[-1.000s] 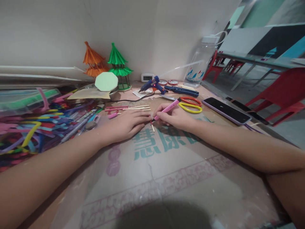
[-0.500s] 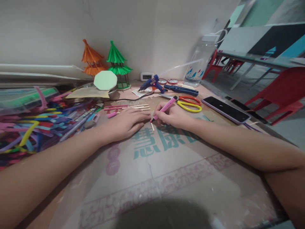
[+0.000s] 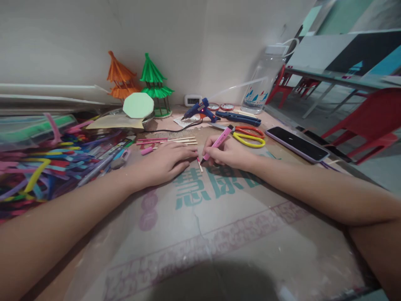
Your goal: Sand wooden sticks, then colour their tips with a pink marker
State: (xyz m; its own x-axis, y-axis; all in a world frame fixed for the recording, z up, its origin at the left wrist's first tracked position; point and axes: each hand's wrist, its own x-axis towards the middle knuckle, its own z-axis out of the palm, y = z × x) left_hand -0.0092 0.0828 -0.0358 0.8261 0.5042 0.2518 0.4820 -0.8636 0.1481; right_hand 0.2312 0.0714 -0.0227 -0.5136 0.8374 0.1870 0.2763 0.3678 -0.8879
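A pink marker (image 3: pixel 222 139) is gripped in my right hand (image 3: pixel 227 153), its dark tip pointing down at a short thin stick (image 3: pixel 199 164). Part of the stick is coloured pink and its lower end is pale. My left hand (image 3: pixel 169 161) lies on the covered table, its fingertips at the stick's upper end, pressing on it. The pink marker cap (image 3: pixel 147 151) lies beside my left hand. Behind that hand are pink sticks (image 3: pixel 152 139) and plain wooden sticks (image 3: pixel 188 141).
Scissors (image 3: pixel 249 139), a blue glue gun (image 3: pixel 200 109), a blue cutter (image 3: pixel 239 118) and a phone (image 3: pixel 297 144) lie beyond my right hand. Colourful pipe cleaners (image 3: pixel 40 167) fill the left. Orange (image 3: pixel 120 77) and green (image 3: pixel 154 85) small towers and a bottle (image 3: pixel 261 81) stand behind.
The marker tip has moved slightly down and right along the stick, and more of the stick is now pink. My left hand has stayed in place.
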